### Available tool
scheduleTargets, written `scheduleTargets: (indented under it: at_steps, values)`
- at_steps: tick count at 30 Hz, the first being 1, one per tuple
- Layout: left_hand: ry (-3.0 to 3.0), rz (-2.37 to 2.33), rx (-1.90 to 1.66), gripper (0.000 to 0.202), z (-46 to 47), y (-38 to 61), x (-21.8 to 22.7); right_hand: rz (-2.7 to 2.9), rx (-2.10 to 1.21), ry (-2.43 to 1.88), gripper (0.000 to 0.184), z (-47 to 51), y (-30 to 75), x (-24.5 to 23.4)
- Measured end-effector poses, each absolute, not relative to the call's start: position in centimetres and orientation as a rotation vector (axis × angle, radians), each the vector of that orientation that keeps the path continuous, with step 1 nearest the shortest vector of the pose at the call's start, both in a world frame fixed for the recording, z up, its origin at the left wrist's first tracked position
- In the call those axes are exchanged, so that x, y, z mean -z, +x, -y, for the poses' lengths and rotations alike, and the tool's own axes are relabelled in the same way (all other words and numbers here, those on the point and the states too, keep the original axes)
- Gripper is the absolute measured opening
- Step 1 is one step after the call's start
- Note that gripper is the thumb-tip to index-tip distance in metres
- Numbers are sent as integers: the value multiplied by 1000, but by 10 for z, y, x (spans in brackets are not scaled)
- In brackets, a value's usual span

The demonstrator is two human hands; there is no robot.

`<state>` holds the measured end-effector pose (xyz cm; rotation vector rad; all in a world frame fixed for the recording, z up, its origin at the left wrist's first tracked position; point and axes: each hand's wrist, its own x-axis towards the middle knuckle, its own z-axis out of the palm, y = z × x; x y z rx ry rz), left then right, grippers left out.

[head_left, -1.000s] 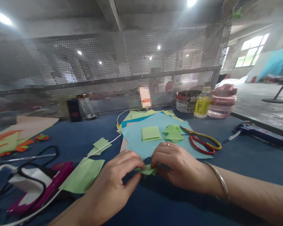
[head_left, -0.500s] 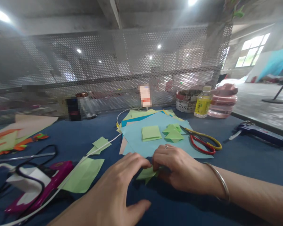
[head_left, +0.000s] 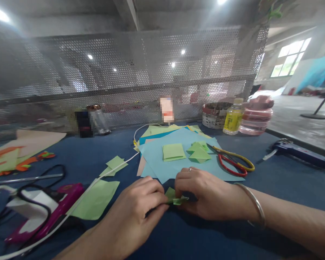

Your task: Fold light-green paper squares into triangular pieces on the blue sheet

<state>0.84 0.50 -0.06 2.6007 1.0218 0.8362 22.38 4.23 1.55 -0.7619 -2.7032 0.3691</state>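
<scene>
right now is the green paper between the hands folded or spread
Folded: the paper shows overlapping layers and a small flap.

Near the middle are two bare hands, one left hand (head_left: 141, 207) and one right hand (head_left: 203, 193), with one small folded light-green paper piece (head_left: 170, 194). To the right are one pair of scissors with red and yellow handles (head_left: 222, 152), one dark-blue glue gun (head_left: 300, 153) and two plastic bottles, one clear yellow-labelled bottle (head_left: 232, 121) and one translucent pink bottle (head_left: 256, 117). On the near left is one long magenta plastic power strip (head_left: 61, 210)
</scene>
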Motion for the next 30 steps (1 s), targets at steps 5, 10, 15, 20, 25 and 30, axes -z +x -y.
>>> scheduleTargets:
  at_steps: [5,10,15,20,25,30]
  values:
    - [2553,-1060,-763,18,-5,8,1,2807,-456,-780,18,-41,227,-33]
    - [2397,-1177,-697,16,-6,9,-4,2763,-529,-808,13,-44,226,-32]
    - [2272,-1354,-652,12,-7,10,-4,2598,-675,-1075,8,-46,222,-22]
    - [2191,-1379,-714,11,-9,11,0,2524,-741,-1150,9,-47,220,-18]
    - [2095,-1401,-723,11,-11,11,2,2480,-791,-1191,5,-48,220,-18]
    - [2080,-1405,-668,10,-12,9,2,2478,-807,-1174,13,-49,221,-20]
